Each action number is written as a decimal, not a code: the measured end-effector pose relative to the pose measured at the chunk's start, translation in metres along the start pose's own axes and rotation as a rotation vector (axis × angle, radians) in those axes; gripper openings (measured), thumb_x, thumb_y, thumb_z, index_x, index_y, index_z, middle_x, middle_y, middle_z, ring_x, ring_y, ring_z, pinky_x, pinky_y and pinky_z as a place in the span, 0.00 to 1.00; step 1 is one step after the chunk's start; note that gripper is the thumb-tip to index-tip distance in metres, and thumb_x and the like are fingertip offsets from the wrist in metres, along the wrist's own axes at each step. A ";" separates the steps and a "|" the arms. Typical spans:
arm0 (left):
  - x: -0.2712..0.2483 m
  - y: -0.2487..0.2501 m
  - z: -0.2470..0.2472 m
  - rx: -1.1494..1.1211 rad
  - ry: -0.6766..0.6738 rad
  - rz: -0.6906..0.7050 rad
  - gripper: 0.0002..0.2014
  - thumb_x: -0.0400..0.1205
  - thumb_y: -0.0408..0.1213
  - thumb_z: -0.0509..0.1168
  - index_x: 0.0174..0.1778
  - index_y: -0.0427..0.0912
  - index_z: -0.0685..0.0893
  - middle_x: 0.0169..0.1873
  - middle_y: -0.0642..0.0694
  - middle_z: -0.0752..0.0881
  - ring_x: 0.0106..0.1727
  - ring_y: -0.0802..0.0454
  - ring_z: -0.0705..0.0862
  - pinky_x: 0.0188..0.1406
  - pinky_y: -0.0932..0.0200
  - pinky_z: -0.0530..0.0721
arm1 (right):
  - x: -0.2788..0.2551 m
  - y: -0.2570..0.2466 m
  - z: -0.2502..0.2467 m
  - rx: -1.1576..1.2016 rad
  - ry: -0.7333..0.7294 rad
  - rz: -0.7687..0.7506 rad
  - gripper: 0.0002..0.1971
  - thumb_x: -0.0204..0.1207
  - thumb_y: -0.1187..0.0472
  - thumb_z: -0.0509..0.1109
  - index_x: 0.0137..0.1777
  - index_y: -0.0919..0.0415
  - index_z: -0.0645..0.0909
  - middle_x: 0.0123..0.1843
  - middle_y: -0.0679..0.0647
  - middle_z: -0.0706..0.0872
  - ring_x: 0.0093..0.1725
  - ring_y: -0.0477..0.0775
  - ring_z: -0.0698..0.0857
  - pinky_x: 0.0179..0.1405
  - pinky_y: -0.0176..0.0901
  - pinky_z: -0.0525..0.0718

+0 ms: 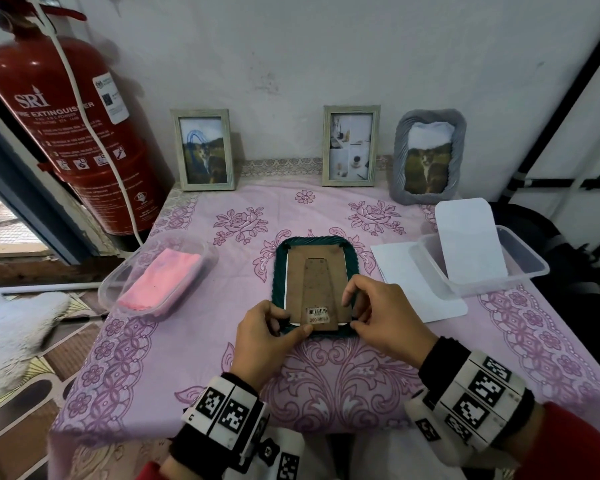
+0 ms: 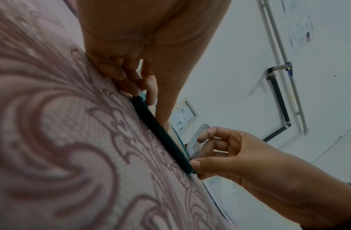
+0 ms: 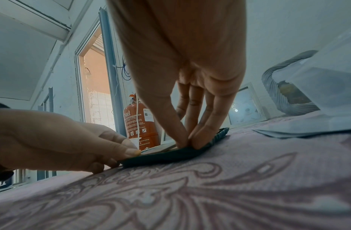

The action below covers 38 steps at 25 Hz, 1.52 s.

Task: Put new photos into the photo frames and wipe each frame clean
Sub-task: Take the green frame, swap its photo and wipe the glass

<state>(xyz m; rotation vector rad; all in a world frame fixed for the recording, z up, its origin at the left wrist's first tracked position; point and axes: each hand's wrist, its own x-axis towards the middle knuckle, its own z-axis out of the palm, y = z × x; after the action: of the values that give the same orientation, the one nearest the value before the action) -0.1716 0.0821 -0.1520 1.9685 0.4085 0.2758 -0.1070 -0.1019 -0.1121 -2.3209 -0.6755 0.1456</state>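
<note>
A dark green photo frame [image 1: 280, 271] lies face down in the middle of the pink flowered table, its brown backing board [image 1: 317, 278] with a fold-out stand facing up. My left hand [image 1: 293, 323] grips the frame's near left corner, thumb pressed along the board's near edge. My right hand [image 1: 352, 315] pinches the near right corner, fingers curled over the board's edge and thumb at the frame's rim. The left wrist view shows the green frame [image 2: 164, 138] edge-on between my left hand [image 2: 139, 87] and right hand [image 2: 200, 155]. In the right wrist view my right hand [image 3: 188, 140] presses onto the green frame [image 3: 170, 155].
Three frames with photos stand along the back wall: pale ones [image 1: 203, 150] [image 1: 350, 145] and a grey one [image 1: 428, 155]. A pink cloth [image 1: 160, 278] lies in a clear tub at left. A clear tub [image 1: 527, 261] with white sheets [image 1: 468, 244] sits right, above a loose sheet [image 1: 416, 282]. A fire extinguisher [image 1: 66, 133] stands far left.
</note>
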 end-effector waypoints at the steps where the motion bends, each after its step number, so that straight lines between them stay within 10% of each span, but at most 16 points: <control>1: -0.001 0.000 0.001 0.005 0.012 0.004 0.17 0.65 0.38 0.81 0.40 0.39 0.80 0.27 0.51 0.72 0.27 0.58 0.70 0.24 0.76 0.71 | 0.000 0.000 0.000 0.005 0.000 -0.010 0.15 0.62 0.76 0.71 0.42 0.57 0.79 0.31 0.55 0.83 0.32 0.52 0.82 0.35 0.51 0.84; 12: -0.003 -0.002 0.000 0.019 0.021 0.049 0.21 0.67 0.39 0.80 0.50 0.42 0.78 0.25 0.51 0.71 0.26 0.58 0.68 0.25 0.72 0.71 | 0.004 0.009 -0.009 0.124 -0.084 0.021 0.18 0.64 0.74 0.76 0.50 0.56 0.83 0.35 0.53 0.86 0.34 0.48 0.85 0.32 0.25 0.79; 33: 0.003 0.009 -0.013 -0.110 -0.054 -0.144 0.23 0.70 0.43 0.77 0.56 0.45 0.75 0.29 0.47 0.78 0.29 0.54 0.77 0.27 0.61 0.76 | 0.017 0.007 -0.024 0.116 -0.091 0.031 0.09 0.77 0.70 0.66 0.50 0.60 0.86 0.42 0.58 0.89 0.39 0.53 0.83 0.36 0.27 0.75; 38: 0.017 0.005 -0.016 0.093 0.043 -0.204 0.13 0.76 0.39 0.72 0.54 0.37 0.83 0.38 0.43 0.83 0.40 0.49 0.81 0.41 0.58 0.79 | 0.028 -0.001 -0.025 0.146 -0.077 0.009 0.09 0.78 0.69 0.64 0.50 0.62 0.86 0.43 0.63 0.87 0.34 0.45 0.77 0.32 0.24 0.73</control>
<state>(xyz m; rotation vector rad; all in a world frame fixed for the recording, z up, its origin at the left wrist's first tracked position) -0.1609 0.1008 -0.1401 1.9953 0.6561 0.1716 -0.0765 -0.1022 -0.0911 -2.1875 -0.6697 0.2801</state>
